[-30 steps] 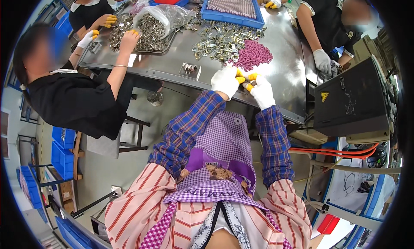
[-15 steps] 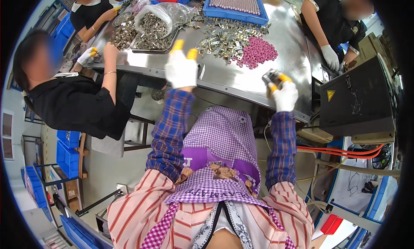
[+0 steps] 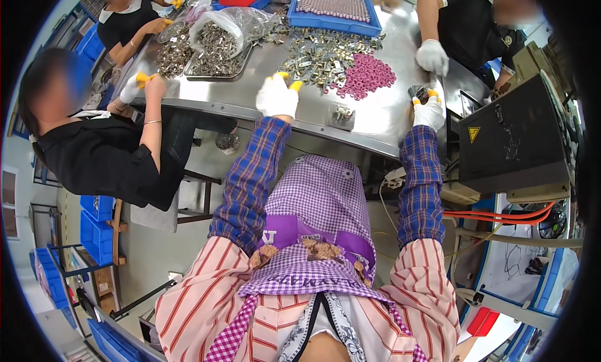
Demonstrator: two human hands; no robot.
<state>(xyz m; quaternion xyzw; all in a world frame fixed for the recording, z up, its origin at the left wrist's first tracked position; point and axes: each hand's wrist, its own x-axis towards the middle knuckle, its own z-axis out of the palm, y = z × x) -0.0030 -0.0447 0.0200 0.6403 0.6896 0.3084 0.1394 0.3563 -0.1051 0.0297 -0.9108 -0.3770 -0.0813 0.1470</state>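
Observation:
My left hand (image 3: 277, 97), in a white glove with yellow fingertips, is over the table's near side beside the loose metal parts (image 3: 316, 60). Its thumb and finger are apart, and I make out nothing between them. My right hand (image 3: 429, 114), gloved alike, has its fingers closed round a small dark metal piece (image 3: 417, 93) near the table's right edge. Between my hands, close to the front edge, is a blurred metal piece (image 3: 342, 116) of unclear kind. Pink rings (image 3: 368, 77) lie heaped beside the loose metal parts.
A metal tray (image 3: 216, 71) bears a plastic bag of metal parts. Behind the heaps stands a blue tray (image 3: 335, 27) with rows of pieces. A co-worker's gloved hand (image 3: 432, 57) is just beyond my right hand. A dark metal box (image 3: 510, 133) stands at right.
My left hand has moved right toward the metal parts. My right hand has moved farther out and right. A metal piece now shows near the front edge. The right-hand co-worker's hand has come onto the table.

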